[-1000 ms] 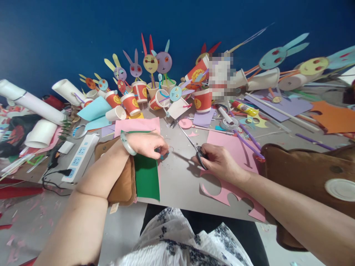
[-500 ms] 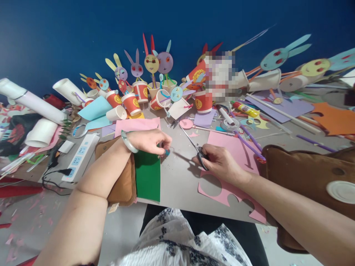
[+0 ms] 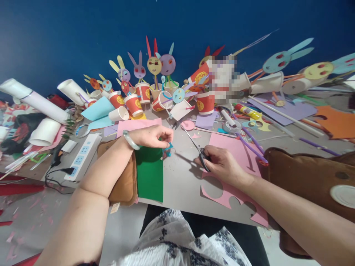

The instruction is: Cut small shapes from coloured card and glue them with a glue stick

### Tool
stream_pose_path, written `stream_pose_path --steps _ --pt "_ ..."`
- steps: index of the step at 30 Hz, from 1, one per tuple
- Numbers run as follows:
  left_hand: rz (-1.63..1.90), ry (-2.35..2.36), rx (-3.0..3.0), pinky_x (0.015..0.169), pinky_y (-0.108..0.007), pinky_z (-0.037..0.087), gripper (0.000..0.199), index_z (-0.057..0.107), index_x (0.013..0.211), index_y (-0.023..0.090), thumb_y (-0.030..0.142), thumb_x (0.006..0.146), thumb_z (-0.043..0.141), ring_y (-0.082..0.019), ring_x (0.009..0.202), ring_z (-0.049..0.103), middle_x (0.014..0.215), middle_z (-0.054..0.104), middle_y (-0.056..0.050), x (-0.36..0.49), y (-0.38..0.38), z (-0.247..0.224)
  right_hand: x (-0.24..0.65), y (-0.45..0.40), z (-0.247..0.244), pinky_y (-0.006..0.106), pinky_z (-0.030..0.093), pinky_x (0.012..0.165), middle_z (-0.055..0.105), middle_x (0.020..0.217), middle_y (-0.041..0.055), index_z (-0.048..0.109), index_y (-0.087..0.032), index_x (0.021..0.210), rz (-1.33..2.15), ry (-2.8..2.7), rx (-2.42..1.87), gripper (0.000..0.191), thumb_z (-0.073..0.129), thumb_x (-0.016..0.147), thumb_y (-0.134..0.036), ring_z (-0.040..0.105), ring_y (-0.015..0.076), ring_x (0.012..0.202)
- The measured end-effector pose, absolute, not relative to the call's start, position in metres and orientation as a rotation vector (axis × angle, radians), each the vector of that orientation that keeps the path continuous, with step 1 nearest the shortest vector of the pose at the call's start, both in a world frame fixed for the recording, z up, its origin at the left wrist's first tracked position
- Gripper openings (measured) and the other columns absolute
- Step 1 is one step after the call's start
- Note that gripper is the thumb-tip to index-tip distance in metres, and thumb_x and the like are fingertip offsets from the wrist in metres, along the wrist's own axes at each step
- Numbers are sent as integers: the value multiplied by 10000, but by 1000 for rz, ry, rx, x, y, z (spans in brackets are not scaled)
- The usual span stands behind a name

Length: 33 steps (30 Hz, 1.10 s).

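My left hand pinches a small blue scrap above the grey table, beside the right edge of a green sheet. More blue bits lie just below the fingertips. My right hand is closed around the black handles of the scissors, whose blades point up and left toward a pink paper disc. Under my right wrist lies a pink sheet with round cut-outs along its lower part.
Red paper cups with rabbit faces on stems stand along the blue wall. A power strip is at the left, a brown cushion at the right. A glue bottle lies behind the pink sheet.
My left hand has lifted slightly, and a blue scrap now shows at its fingertips. My right hand still holds the scissors in nearly the same pose. The whole view has shifted a little.
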<state>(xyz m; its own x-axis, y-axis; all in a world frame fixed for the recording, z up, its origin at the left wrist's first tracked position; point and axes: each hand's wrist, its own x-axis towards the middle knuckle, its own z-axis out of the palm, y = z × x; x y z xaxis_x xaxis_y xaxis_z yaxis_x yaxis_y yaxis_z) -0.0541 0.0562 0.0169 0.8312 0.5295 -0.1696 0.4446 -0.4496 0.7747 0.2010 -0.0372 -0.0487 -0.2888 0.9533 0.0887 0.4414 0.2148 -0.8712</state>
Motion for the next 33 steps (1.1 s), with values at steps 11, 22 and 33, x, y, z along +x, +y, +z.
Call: stream_pose_path --steps 11,22,33 --pt "-188 440 2116 693 -238 417 115 558 724 156 63 657 560 -158 814 642 877 728 -41 -64 59 21 201 -38 -50 223 329 451 512 556 -19 388 -213 582 1017 -1823 -1302 334 618 799 -321 482 110 521" --pt "-303 515 2390 590 -243 338 92 576 744 163 138 656 589 -114 632 491 804 684 -8 -59 56 17 201 -37 -49 223 332 456 469 536 -26 388 -209 575 986 -1855 -1319 338 612 797 -332 428 101 511" --pt "-176 553 2259 629 -226 380 102 590 754 150 117 659 575 -119 691 540 781 655 -13 -62 58 20 200 -37 -48 223 342 445 483 529 -28 373 -215 575 991 -1839 -1314 357 629 788 -343 462 105 500"
